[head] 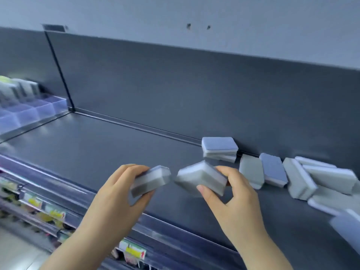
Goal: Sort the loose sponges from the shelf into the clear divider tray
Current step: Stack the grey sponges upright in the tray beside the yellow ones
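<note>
The left hand (120, 191) grips a sponge (150, 181) between thumb and curled fingers. The right hand (233, 199) grips a second sponge (200, 178) just beside it, above the shelf (97, 152). Loose sponges (272, 170) lie rightward along the back. The tray (39, 110) sits far left.

yellow price tags (134, 251) on lower rails, pale wall (194, 14)

Bare shelf (101, 152) lies open leftward to the divider tray (29, 114); loose sponges (296, 178) crowd right.
</note>
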`<state>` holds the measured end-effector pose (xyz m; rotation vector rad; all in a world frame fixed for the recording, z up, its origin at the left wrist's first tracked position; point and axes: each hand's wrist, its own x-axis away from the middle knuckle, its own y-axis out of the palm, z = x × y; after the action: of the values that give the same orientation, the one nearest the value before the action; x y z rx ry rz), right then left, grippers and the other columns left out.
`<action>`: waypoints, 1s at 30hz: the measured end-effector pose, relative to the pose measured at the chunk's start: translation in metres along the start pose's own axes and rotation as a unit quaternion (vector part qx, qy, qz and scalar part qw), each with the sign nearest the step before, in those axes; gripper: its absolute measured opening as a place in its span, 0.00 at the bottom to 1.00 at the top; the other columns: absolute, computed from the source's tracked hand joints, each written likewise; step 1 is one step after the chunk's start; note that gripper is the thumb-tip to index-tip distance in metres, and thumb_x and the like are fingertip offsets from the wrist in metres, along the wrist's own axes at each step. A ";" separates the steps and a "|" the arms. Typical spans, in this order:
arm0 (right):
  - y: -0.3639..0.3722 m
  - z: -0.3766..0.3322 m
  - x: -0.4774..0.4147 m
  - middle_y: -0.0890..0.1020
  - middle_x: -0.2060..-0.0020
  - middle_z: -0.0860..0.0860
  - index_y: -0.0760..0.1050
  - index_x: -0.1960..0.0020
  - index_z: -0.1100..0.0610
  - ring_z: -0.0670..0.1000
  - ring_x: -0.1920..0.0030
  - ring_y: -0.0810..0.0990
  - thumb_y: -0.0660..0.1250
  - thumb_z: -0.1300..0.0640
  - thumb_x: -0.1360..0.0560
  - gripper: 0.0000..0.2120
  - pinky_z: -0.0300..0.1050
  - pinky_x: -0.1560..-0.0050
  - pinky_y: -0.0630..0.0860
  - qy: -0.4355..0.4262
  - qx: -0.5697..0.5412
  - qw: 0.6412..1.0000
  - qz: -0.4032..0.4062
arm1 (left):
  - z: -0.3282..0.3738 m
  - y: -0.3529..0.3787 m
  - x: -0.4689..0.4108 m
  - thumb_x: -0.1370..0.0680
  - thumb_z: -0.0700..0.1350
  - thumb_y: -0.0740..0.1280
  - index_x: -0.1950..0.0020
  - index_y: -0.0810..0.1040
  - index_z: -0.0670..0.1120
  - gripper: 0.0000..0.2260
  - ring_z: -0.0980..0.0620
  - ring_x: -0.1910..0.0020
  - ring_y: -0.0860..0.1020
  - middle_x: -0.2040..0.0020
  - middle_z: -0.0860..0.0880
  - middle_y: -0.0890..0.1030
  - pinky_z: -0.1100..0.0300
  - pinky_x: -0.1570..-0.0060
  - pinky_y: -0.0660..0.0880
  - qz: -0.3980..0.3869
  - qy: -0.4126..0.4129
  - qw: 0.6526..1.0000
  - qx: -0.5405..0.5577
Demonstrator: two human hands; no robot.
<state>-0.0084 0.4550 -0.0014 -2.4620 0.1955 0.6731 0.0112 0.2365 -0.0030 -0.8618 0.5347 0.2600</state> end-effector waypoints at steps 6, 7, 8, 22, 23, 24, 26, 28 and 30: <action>0.118 -0.100 0.023 0.75 0.51 0.37 0.68 0.48 0.37 0.37 0.48 0.72 0.72 0.53 0.30 0.18 0.24 0.51 0.66 -0.064 -0.083 0.988 -0.116 | -0.083 -0.121 0.066 0.36 0.41 0.78 0.47 0.71 0.55 0.24 0.72 0.54 0.69 0.50 0.68 0.73 0.80 0.54 0.64 0.052 -0.081 0.994 -0.060; 0.137 -0.115 0.028 0.74 0.50 0.36 0.68 0.49 0.37 0.36 0.47 0.72 0.72 0.55 0.30 0.19 0.24 0.52 0.66 -0.074 -0.091 0.984 -0.134 | -0.096 -0.139 0.079 0.37 0.40 0.78 0.47 0.72 0.54 0.24 0.71 0.55 0.69 0.52 0.68 0.73 0.78 0.55 0.66 0.062 -0.095 0.991 -0.073; 0.154 -0.128 0.033 0.73 0.48 0.35 0.68 0.49 0.36 0.36 0.47 0.71 0.72 0.55 0.31 0.20 0.23 0.52 0.66 -0.083 -0.097 0.980 -0.151 | -0.108 -0.155 0.091 0.37 0.39 0.79 0.46 0.73 0.53 0.25 0.71 0.55 0.69 0.52 0.67 0.72 0.78 0.57 0.67 0.071 -0.111 0.988 -0.081; 0.318 -0.225 0.030 0.71 0.47 0.31 0.67 0.43 0.34 0.35 0.45 0.70 0.70 0.55 0.29 0.22 0.23 0.51 0.67 -0.104 -0.160 0.955 -0.228 | -0.232 -0.271 0.145 0.34 0.49 0.71 0.42 0.75 0.54 0.21 0.78 0.48 0.66 0.46 0.76 0.70 0.83 0.49 0.59 0.148 -0.214 0.959 -0.110; 0.330 -0.229 0.024 0.72 0.47 0.32 0.67 0.43 0.35 0.34 0.45 0.70 0.69 0.55 0.29 0.22 0.23 0.52 0.67 -0.105 -0.165 0.954 -0.229 | -0.243 -0.276 0.140 0.34 0.48 0.72 0.42 0.75 0.53 0.21 0.78 0.48 0.66 0.47 0.74 0.71 0.82 0.49 0.59 0.147 -0.216 0.958 -0.117; 0.343 -0.233 0.016 0.72 0.47 0.33 0.67 0.42 0.36 0.34 0.45 0.70 0.69 0.55 0.29 0.21 0.22 0.52 0.67 -0.105 -0.170 0.952 -0.230 | -0.255 -0.281 0.133 0.34 0.46 0.73 0.42 0.76 0.51 0.21 0.78 0.48 0.66 0.48 0.72 0.72 0.82 0.49 0.59 0.145 -0.215 0.958 -0.127; 0.368 -0.239 -0.001 0.72 0.47 0.35 0.68 0.42 0.38 0.34 0.46 0.70 0.69 0.56 0.29 0.21 0.22 0.53 0.67 -0.100 -0.185 0.951 -0.225 | -0.278 -0.291 0.115 0.33 0.42 0.75 0.42 0.76 0.49 0.20 0.78 0.48 0.66 0.48 0.67 0.73 0.82 0.49 0.59 0.140 -0.201 0.959 -0.146; 0.395 -0.247 -0.020 0.73 0.48 0.35 0.68 0.42 0.38 0.34 0.47 0.71 0.69 0.56 0.28 0.21 0.23 0.52 0.67 -0.097 -0.198 0.951 -0.216 | -0.302 -0.302 0.092 0.32 0.42 0.76 0.43 0.77 0.47 0.20 0.77 0.48 0.67 0.48 0.64 0.74 0.82 0.49 0.60 0.138 -0.186 0.959 -0.160; 0.422 -0.256 -0.043 0.73 0.47 0.36 0.68 0.42 0.38 0.34 0.47 0.71 0.69 0.56 0.28 0.21 0.22 0.53 0.67 -0.097 -0.213 0.949 -0.214 | -0.327 -0.317 0.066 0.34 0.39 0.76 0.43 0.77 0.44 0.21 0.71 0.51 0.68 0.50 0.58 0.75 0.82 0.49 0.60 0.140 -0.181 0.956 -0.181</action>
<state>-0.0557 -0.0379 -0.0057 -2.6804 -0.6040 0.8177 0.0897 -0.2168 -0.0069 -1.0621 0.2645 0.7787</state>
